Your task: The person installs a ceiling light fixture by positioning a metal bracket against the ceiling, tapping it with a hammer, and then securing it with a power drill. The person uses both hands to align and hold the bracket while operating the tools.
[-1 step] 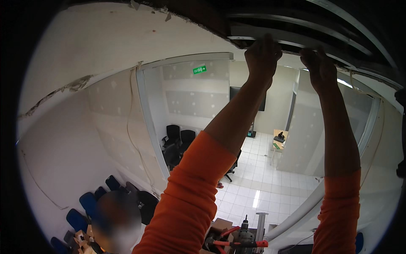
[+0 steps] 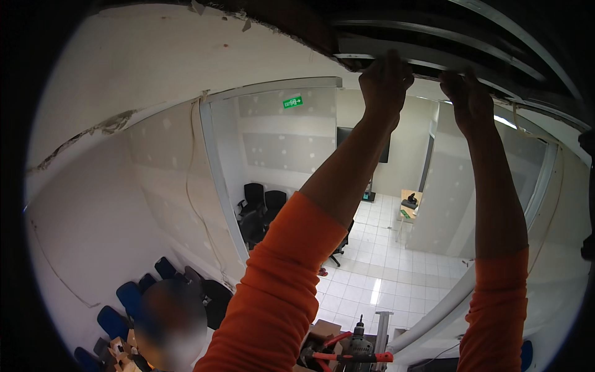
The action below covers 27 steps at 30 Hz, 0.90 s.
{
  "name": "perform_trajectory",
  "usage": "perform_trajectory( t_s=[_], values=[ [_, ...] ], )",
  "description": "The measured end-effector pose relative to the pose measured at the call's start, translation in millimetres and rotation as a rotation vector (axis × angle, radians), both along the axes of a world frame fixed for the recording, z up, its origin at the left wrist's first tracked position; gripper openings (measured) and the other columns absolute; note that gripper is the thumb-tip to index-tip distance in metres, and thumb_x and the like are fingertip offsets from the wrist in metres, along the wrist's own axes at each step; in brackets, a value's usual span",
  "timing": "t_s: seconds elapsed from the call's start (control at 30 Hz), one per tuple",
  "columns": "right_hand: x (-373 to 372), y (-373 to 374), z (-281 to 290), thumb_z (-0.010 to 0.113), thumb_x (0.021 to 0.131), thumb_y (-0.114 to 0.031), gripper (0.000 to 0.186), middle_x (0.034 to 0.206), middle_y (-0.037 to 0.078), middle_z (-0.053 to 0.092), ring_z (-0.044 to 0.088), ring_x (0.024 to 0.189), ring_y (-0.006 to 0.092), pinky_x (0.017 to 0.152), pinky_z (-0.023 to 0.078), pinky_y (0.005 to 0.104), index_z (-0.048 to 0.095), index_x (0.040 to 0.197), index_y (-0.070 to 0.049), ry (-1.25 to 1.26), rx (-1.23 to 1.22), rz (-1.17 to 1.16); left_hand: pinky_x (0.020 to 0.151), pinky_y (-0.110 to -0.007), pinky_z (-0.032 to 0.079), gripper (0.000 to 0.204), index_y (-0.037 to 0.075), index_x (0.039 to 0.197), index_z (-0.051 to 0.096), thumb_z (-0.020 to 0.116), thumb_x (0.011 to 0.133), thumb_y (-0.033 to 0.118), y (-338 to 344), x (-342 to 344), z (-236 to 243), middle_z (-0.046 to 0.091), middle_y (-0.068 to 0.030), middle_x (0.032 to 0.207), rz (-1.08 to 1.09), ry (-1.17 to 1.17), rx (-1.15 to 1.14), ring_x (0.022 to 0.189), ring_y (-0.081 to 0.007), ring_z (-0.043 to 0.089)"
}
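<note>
My left hand [image 2: 384, 87] is raised to a long, pale metal strip [image 2: 428, 63] inside the dark opening in the white ceiling [image 2: 161, 56], its fingers curled onto the strip's lower edge. To its right, my right hand [image 2: 466, 99] reaches up to that strip too, fingers bent against it and slightly blurred. Both forearms, in orange sleeves, stretch up from the lower edge. More metal channels run above the strip, and the ceiling edge beside them is broken and ragged.
Below are a drill [image 2: 361, 340], red-handled tools [image 2: 351, 358], cardboard boxes, stacked blue chairs [image 2: 127, 294] and a blurred shape, possibly a person [image 2: 173, 319]. Beyond the doorway frame [image 2: 217, 161] are black chairs [image 2: 253, 204], a small table [image 2: 410, 204] and tiled floor. Loose cables hang along the walls.
</note>
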State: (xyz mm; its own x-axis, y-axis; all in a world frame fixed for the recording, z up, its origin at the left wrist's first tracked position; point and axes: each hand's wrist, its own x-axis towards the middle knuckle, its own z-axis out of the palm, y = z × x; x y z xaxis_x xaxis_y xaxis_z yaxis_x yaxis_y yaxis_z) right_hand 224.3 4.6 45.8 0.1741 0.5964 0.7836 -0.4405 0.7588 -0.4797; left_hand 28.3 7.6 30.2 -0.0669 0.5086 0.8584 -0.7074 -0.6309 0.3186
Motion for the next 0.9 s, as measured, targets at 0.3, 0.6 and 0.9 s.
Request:
perform_trajectory(
  t_s=[0.3,0.6,0.9],
  values=[
    [-8,2,-2,0.049,0.107,-0.026,0.033,0.107,0.021,0.069,0.070,0.098,0.0316,0.095,0.058,0.0430,0.055,0.119,0.004,0.045,0.031,-0.048,0.077,-0.032,0.059,0.029,-0.001,0.096,0.063,0.059,0.100,0.027,2,7,0,0.068,-0.0115,0.090,0.018,-0.006,-0.029,0.081,-0.0181,0.066],
    [-22,-11,-4,0.050,0.107,-0.025,0.034,0.105,0.021,0.069,0.070,0.096,0.0309,0.091,0.060,0.0422,0.058,0.115,0.007,0.138,0.002,-0.094,0.074,-0.029,0.058,0.030,-0.001,0.093,0.063,0.061,0.100,0.028,22,10,0,0.068,-0.0108,0.087,0.285,0.008,0.124,0.079,-0.0149,0.064],
    [-19,-8,-5,0.056,0.105,-0.025,0.034,0.116,0.014,0.070,0.067,0.110,0.0256,0.100,0.054,0.0352,0.059,0.124,0.002,0.150,-0.084,-0.085,0.076,-0.032,0.059,0.030,-0.001,0.095,0.063,0.061,0.101,0.028,8,2,1,0.069,-0.0130,0.089,0.221,0.030,0.100,0.083,-0.0174,0.067]
  ],
)
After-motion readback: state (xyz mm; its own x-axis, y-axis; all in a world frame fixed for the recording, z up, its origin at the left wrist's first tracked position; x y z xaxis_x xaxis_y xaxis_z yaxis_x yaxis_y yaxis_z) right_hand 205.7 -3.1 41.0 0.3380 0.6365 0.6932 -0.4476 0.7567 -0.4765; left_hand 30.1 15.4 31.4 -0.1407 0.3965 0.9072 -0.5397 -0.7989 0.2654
